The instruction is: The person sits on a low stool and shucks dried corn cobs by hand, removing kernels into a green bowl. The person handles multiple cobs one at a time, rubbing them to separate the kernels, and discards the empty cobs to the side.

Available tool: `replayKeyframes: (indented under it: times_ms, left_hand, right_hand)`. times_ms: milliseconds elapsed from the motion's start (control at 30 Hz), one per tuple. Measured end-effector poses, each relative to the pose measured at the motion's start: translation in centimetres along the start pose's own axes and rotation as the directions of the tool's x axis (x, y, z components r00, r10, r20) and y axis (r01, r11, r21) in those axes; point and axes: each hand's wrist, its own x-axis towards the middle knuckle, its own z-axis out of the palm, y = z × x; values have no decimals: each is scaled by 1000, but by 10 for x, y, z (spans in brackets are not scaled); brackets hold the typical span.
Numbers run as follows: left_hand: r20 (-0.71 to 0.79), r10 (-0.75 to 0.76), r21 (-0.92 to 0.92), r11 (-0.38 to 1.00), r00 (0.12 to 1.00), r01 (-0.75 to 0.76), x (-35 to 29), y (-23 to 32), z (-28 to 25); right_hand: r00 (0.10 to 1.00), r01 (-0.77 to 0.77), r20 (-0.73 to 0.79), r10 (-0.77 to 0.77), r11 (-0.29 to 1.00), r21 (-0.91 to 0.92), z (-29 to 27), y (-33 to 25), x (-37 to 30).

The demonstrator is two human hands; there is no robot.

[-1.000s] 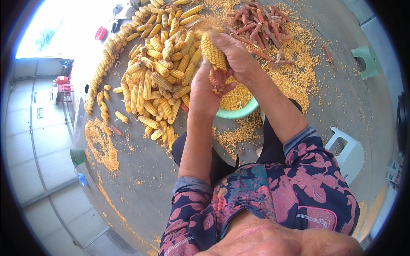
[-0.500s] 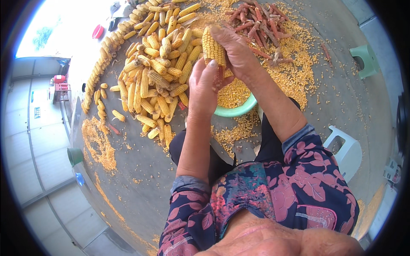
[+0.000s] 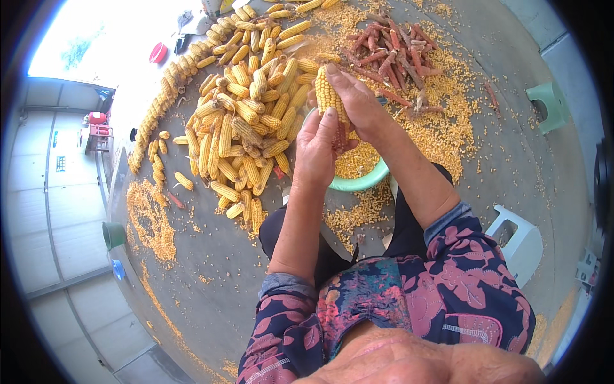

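Both hands grip one ear of corn (image 3: pixel 329 96), held upright over a light green basin (image 3: pixel 361 182) of loose yellow kernels. My left hand (image 3: pixel 317 142) wraps its lower part, the thumb pressed on the kernels. On the ear's upper right side, my right hand (image 3: pixel 359 105) is closed with its thumb near the tip. Below the left thumb the cob (image 3: pixel 342 136) shows red and stripped of kernels. The fingers behind the ear are partly hidden.
A big heap of unshelled corn ears (image 3: pixel 240 128) lies left of the basin. Bare red cobs (image 3: pixel 396 54) are piled beyond it on the right, among scattered kernels (image 3: pixel 441 128). A pale plastic stool (image 3: pixel 518 240) and a green stool (image 3: pixel 550 105) stand at the right.
The ear and both hands appear slightly lower and to the right in the picture. The surroundings have shifted the same way. Both hands still hold the ear.
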Motion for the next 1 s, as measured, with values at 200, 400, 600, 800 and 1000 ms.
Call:
replayKeyframes:
  times_ms: [200,400,600,800,1000]
  left_hand:
    - [20,-24,-66,998,1000,25,-1,0,-3]
    - [11,-36,-82,996,999,37,0,0,-1]
    - [19,-46,-90,995,999,47,1,0,-2]
    - [-31,-71,-84,994,997,68,0,3,3]
    - [-19,-79,-126,989,997,76,3,-4,-3]
  right_hand:
    - [1000,-8,10,8,998,55,4,-4,-4]
    - [1000,-16,2,16,998,66,2,-1,-2]
    - [999,-24,-42,23,999,-24,-3,7,2]
    - [999,-16,-53,14,999,-44,-3,9,1]
    - [999,2,-42,-5,998,-66,-2,6,1]
